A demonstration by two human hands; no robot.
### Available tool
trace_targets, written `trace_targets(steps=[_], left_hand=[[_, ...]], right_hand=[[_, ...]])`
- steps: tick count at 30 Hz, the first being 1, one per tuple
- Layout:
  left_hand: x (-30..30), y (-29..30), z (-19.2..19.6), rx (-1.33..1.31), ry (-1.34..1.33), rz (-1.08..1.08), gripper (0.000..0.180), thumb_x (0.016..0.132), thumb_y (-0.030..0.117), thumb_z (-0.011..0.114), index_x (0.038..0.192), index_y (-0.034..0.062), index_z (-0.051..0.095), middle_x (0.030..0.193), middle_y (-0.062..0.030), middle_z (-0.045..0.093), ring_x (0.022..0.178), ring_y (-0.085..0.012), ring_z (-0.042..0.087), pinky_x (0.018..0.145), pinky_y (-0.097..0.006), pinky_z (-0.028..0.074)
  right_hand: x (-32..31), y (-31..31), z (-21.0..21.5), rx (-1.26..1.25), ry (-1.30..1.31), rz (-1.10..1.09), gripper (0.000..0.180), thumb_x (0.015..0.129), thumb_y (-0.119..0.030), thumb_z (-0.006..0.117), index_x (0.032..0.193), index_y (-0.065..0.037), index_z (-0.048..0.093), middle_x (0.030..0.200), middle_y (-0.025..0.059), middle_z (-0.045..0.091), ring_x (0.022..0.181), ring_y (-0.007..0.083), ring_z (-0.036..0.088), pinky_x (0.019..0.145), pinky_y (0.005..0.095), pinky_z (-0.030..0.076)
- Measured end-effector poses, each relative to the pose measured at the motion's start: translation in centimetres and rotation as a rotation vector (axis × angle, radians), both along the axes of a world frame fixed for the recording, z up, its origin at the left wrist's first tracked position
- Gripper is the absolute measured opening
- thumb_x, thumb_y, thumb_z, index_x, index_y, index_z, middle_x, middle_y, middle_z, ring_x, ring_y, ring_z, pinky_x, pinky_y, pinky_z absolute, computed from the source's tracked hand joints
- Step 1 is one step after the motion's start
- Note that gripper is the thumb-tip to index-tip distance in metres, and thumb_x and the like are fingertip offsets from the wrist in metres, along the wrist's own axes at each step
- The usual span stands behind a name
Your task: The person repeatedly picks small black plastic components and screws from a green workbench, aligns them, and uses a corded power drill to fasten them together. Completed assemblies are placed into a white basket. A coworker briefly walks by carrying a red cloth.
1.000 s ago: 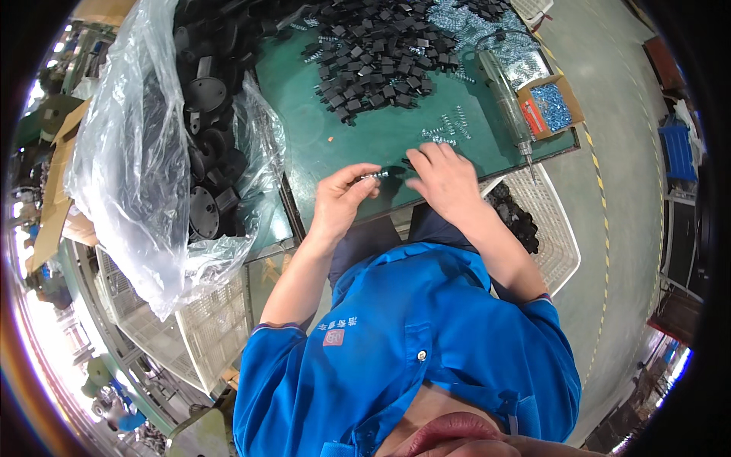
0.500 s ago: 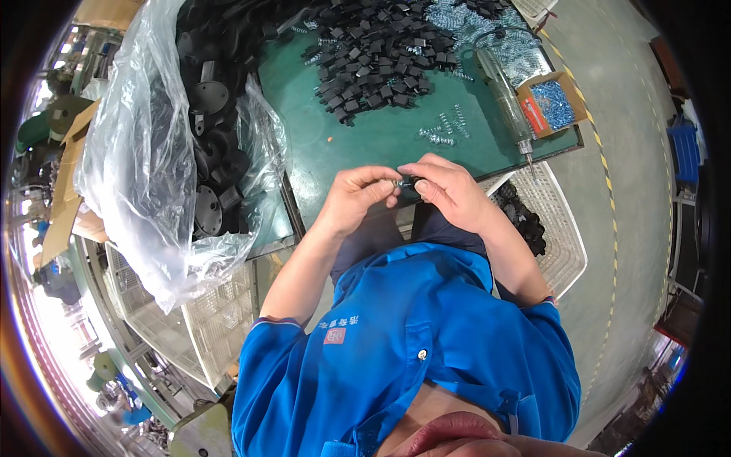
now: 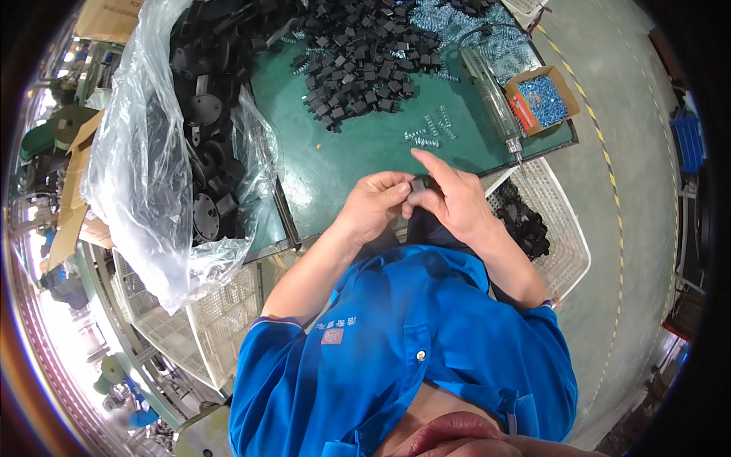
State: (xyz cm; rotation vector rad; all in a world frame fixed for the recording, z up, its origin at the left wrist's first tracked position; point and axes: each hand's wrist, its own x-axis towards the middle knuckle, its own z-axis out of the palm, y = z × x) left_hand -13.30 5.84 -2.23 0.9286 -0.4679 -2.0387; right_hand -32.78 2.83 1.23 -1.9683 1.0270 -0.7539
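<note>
Over the table's near edge, my left hand (image 3: 375, 204) and my right hand (image 3: 457, 199) meet at a small black plastic part (image 3: 420, 185). Thumb and fingers of the left hand pinch its left side. The right hand grips it from the other side, index finger raised off it and pointing up to the left. Fingers cover much of the part, and whether a spring sits in it cannot be seen. Beyond the hands, several loose metal springs (image 3: 428, 135) lie on the green tabletop (image 3: 304, 167). A large heap of black blocky parts (image 3: 358, 65) is farther back.
At right lie an electric screwdriver (image 3: 495, 95) and a cardboard box of bluish screws (image 3: 542, 103); behind them is a spring pile (image 3: 472, 30). A plastic bag (image 3: 141, 175) with black round-based parts (image 3: 205, 110) stands left. A white basket (image 3: 567, 228) holding black parts sits below right.
Both hands have shifted slightly right. The right index finger has lifted away from the pinch, and the black part shows more. The spring end seen earlier at the left fingertips is out of sight.
</note>
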Motion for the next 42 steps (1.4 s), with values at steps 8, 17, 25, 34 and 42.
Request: trace_targets(steps=[8,17,25,34,42], left_hand=[[0.7,0.7,-1.0,0.065,0.327,-0.037,0.022,0.096,0.015,0.063,0.112,-0.0008,0.063,0.087,-0.0069,0.065,0.075,-0.0163,0.059,0.07,-0.03,0.051],[5.5,2.9,-1.2,-0.012,0.186,-0.021,0.036,0.097,0.038,0.06,0.094,0.0025,0.064,0.075,-0.0078,0.066,0.062,-0.0173,0.061,0.058,-0.03,0.051],[18.2,-8.4,5.1,-1.095,-2.387,0.143,0.075,0.058,0.02,0.086,0.125,0.0093,0.054,0.127,-0.0122,0.054,0.123,-0.0338,0.049,0.104,-0.047,0.038],[25.2,-12.0,5.9,-0.57,-2.776,-0.033,0.072,0.067,0.044,0.083,0.125,0.0101,0.057,0.127,-0.0085,0.058,0.125,-0.0264,0.049,0.104,-0.065,0.031],[17.9,-11.0,5.0,-0.694,-2.492,-0.328,0.061,0.07,0.033,0.082,0.121,0.0112,0.058,0.111,-0.0042,0.063,0.109,-0.0264,0.057,0.109,-0.068,0.024]], right_hand=[[-1.9,-1.4,0.9,0.069,-0.117,0.162,0.059,0.073,-0.016,0.082,0.126,-0.009,0.057,0.101,0.0076,0.062,0.076,0.0207,0.062,0.065,0.032,0.052],[5.1,-1.2,-0.5,-0.033,-0.23,0.254,0.03,0.075,-0.01,0.077,0.101,-0.003,0.065,0.097,0.0128,0.067,0.088,0.033,0.066,0.076,0.0378,0.053],[4.9,-1.6,-1.1,0.207,-0.332,0.123,0.02,0.089,-0.005,0.063,0.107,0.002,0.055,0.099,0.013,0.068,0.093,0.018,0.066,0.085,0.0307,0.052],[1.5,0.6,-3.0,0.208,-0.386,-0.033,0.02,0.088,-0.007,0.066,0.106,0.0,0.059,0.099,0.0115,0.07,0.089,0.0178,0.068,0.078,0.03,0.054],[-0.4,0.3,-2.5,0.274,-0.405,-0.04,0.022,0.088,-0.007,0.067,0.106,0.0,0.058,0.099,0.0118,0.069,0.089,0.0179,0.067,0.079,0.0296,0.053]])
